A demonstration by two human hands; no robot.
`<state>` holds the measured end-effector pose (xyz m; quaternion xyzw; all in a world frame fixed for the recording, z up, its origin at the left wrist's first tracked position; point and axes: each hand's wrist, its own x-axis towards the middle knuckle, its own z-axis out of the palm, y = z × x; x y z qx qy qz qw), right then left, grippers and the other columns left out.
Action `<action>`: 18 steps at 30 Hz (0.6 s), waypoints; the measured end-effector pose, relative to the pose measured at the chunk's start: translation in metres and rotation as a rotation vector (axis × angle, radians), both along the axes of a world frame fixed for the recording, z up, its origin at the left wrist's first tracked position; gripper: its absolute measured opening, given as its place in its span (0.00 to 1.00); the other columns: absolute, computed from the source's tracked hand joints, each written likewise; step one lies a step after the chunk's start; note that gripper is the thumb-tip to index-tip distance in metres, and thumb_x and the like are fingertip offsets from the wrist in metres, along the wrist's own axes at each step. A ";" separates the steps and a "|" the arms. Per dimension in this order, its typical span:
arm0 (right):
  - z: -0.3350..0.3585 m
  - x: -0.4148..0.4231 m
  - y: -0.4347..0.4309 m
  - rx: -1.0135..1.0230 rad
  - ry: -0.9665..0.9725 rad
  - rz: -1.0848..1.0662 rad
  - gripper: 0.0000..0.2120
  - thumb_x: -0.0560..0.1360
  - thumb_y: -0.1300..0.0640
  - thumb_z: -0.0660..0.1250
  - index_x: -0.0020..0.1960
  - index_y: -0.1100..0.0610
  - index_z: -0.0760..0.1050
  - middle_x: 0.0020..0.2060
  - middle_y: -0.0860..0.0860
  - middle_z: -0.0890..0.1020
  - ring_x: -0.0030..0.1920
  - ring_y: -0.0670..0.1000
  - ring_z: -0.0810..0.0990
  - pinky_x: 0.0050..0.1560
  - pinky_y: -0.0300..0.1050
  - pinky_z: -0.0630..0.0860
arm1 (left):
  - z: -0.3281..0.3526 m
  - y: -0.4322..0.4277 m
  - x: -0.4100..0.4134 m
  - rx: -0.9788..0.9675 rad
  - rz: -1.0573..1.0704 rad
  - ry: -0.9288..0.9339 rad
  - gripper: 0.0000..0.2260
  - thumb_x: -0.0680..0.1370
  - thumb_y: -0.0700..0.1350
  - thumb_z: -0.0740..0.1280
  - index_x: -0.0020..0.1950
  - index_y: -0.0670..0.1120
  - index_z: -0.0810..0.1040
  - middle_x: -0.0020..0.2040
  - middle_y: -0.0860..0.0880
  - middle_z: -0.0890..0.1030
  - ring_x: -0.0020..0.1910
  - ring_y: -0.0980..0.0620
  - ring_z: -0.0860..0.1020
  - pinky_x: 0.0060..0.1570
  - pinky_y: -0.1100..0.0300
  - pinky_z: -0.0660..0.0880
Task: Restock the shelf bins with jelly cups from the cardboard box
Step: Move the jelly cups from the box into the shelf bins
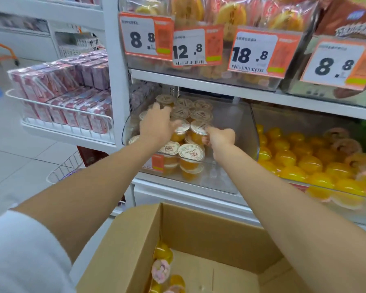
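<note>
A clear plastic shelf bin (244,132) holds several orange jelly cups (191,152) with white printed lids, stacked toward its left side. My left hand (156,125) reaches into the bin and rests with spread fingers on the lids at the back left. My right hand (219,138) is beside it, fingers curled, pinching the edge of one jelly cup (198,130) on top of the stack. The open cardboard box (184,231) sits below my arms. A few yellow and pink jelly cups (162,253) lie in its left corner.
To the right, a second clear bin (254,115) is heaped with yellow jelly cups (309,163). The shelf above carries bagged snacks behind orange price tags (262,52). On the left, a white wire rack (68,123) holds pink cartons. The tiled floor lies beyond.
</note>
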<state>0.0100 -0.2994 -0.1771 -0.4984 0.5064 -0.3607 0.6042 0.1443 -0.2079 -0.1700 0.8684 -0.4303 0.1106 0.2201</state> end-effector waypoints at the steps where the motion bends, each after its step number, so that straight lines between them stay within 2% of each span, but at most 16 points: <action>1: -0.002 0.002 0.000 -0.008 -0.010 0.026 0.20 0.74 0.60 0.70 0.63 0.63 0.69 0.31 0.52 0.79 0.32 0.49 0.79 0.51 0.49 0.81 | -0.003 0.001 0.003 0.051 -0.027 -0.044 0.27 0.75 0.67 0.60 0.64 0.50 0.77 0.61 0.41 0.75 0.62 0.40 0.71 0.58 0.45 0.70; 3: -0.005 0.006 -0.002 -0.027 -0.028 0.075 0.24 0.73 0.60 0.72 0.66 0.63 0.68 0.36 0.51 0.79 0.34 0.49 0.81 0.50 0.47 0.81 | -0.005 0.005 0.010 0.112 -0.048 -0.087 0.31 0.71 0.73 0.58 0.63 0.55 0.79 0.62 0.43 0.76 0.65 0.41 0.68 0.62 0.45 0.66; 6: -0.006 0.009 -0.004 -0.067 0.004 0.139 0.27 0.73 0.58 0.73 0.68 0.62 0.68 0.38 0.49 0.80 0.39 0.49 0.83 0.51 0.47 0.81 | -0.004 0.008 0.015 0.069 -0.006 -0.045 0.30 0.71 0.72 0.60 0.63 0.54 0.79 0.63 0.42 0.75 0.65 0.41 0.68 0.62 0.46 0.66; 8: -0.006 0.005 -0.001 -0.121 0.064 0.188 0.25 0.73 0.56 0.73 0.66 0.62 0.71 0.40 0.50 0.81 0.44 0.51 0.83 0.56 0.50 0.80 | -0.006 0.008 0.011 0.047 -0.010 -0.033 0.27 0.73 0.68 0.62 0.63 0.52 0.79 0.62 0.42 0.75 0.64 0.41 0.69 0.60 0.47 0.68; 10: -0.003 -0.004 0.004 -0.271 0.198 0.230 0.19 0.72 0.56 0.73 0.62 0.59 0.76 0.46 0.50 0.82 0.48 0.51 0.82 0.57 0.48 0.78 | -0.006 0.010 0.001 -0.001 -0.024 -0.058 0.24 0.75 0.64 0.64 0.63 0.50 0.79 0.60 0.44 0.75 0.61 0.42 0.70 0.58 0.48 0.69; 12: 0.000 -0.019 0.012 -0.458 0.324 0.218 0.14 0.73 0.59 0.70 0.59 0.56 0.77 0.48 0.48 0.80 0.46 0.48 0.79 0.52 0.41 0.75 | -0.003 0.015 -0.015 -0.102 -0.040 -0.035 0.18 0.76 0.60 0.65 0.59 0.49 0.79 0.56 0.46 0.76 0.58 0.45 0.73 0.54 0.50 0.71; 15: 0.002 -0.051 0.036 -0.678 0.343 0.172 0.08 0.73 0.63 0.66 0.51 0.57 0.80 0.43 0.48 0.80 0.44 0.46 0.76 0.46 0.36 0.71 | 0.001 0.027 -0.046 -0.250 -0.078 0.125 0.08 0.77 0.54 0.67 0.46 0.50 0.77 0.45 0.50 0.78 0.47 0.49 0.77 0.42 0.55 0.73; 18: -0.016 -0.088 0.063 -0.773 0.368 0.223 0.07 0.72 0.64 0.64 0.46 0.58 0.81 0.39 0.48 0.80 0.40 0.46 0.75 0.38 0.33 0.66 | -0.011 0.043 -0.084 -0.221 -0.104 0.284 0.06 0.76 0.50 0.67 0.40 0.50 0.75 0.37 0.53 0.78 0.41 0.49 0.78 0.41 0.54 0.75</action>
